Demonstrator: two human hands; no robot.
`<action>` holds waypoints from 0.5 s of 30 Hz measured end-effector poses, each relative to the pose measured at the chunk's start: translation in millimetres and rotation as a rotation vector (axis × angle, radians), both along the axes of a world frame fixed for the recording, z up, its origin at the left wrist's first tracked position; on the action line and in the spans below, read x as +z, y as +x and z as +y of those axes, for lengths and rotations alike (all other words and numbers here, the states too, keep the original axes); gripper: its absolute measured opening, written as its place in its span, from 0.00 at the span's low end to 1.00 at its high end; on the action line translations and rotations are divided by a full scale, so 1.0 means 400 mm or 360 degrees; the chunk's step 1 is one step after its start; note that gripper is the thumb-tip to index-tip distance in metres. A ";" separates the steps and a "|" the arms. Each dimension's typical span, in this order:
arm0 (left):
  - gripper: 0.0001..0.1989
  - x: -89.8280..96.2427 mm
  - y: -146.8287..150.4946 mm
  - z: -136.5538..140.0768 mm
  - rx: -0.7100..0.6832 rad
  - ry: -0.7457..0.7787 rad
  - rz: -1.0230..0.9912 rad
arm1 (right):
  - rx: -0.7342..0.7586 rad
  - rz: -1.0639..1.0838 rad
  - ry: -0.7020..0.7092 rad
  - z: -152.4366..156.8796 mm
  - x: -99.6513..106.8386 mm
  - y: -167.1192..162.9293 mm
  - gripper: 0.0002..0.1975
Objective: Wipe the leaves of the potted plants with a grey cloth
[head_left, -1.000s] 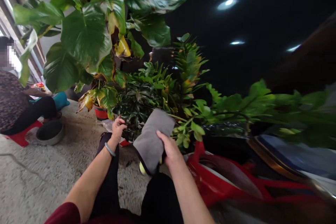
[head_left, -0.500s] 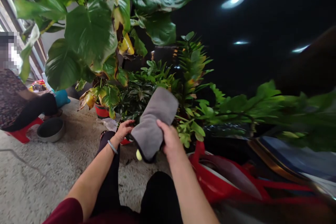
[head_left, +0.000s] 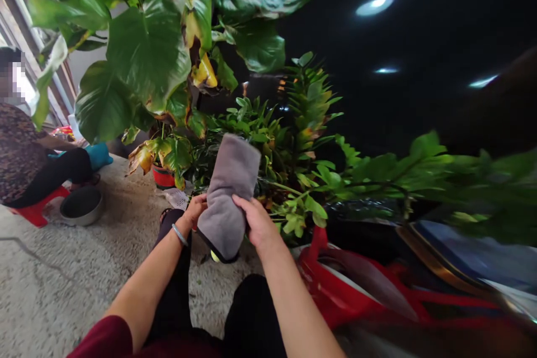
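Observation:
A grey plush cloth piece (head_left: 229, 190), shaped somewhat like a sock, is held up in front of my knees. Its lower end has a black edge, and a small yellow-green bit pokes out below. My right hand (head_left: 258, 221) grips its right side, thumb on top and the other fingers behind. On the opposite side, my left hand (head_left: 195, 211), with a bangle (head_left: 179, 234) at the wrist, has its fingers at the cloth's left edge, their tips partly hidden behind it.
Large-leaved potted plants (head_left: 146, 50) stand ahead, one in a red pot (head_left: 163, 177). A red bag (head_left: 335, 285) lies at right. At left, another person (head_left: 25, 151) sits on a red stool (head_left: 39, 210) near a grey basin (head_left: 81, 206) on the concrete floor (head_left: 62, 285).
The cloth has moved left and turned more upright in my right hand. My left hand, apart from it before, now meets its left edge. The seated person's arm has shifted.

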State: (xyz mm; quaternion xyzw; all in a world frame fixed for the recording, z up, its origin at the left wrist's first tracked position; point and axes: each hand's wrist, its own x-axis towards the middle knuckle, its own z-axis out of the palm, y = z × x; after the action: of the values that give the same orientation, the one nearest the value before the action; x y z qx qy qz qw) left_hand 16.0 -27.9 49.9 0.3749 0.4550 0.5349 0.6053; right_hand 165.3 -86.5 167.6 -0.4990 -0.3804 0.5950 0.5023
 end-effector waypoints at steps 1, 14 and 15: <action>0.08 -0.009 -0.005 0.007 0.0061 0.0004 0.0025 | 0.0049 -0.0037 -0.0060 -0.010 -0.030 0.002 0.17; 0.23 -0.068 -0.068 0.046 0.1050 0.0600 0.0783 | -0.0544 0.0108 -0.0051 0.034 -0.028 0.125 0.14; 0.24 -0.072 -0.070 0.054 0.1004 0.0571 0.0765 | -0.0456 0.0143 -0.0213 0.032 -0.050 0.114 0.12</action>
State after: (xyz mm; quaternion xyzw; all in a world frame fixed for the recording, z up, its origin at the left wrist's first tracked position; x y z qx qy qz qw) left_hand -11.9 -6.2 21.0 0.4305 0.5751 0.6617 0.2145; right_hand 210.8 -73.7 147.5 -0.5534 -0.2421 0.5628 0.5642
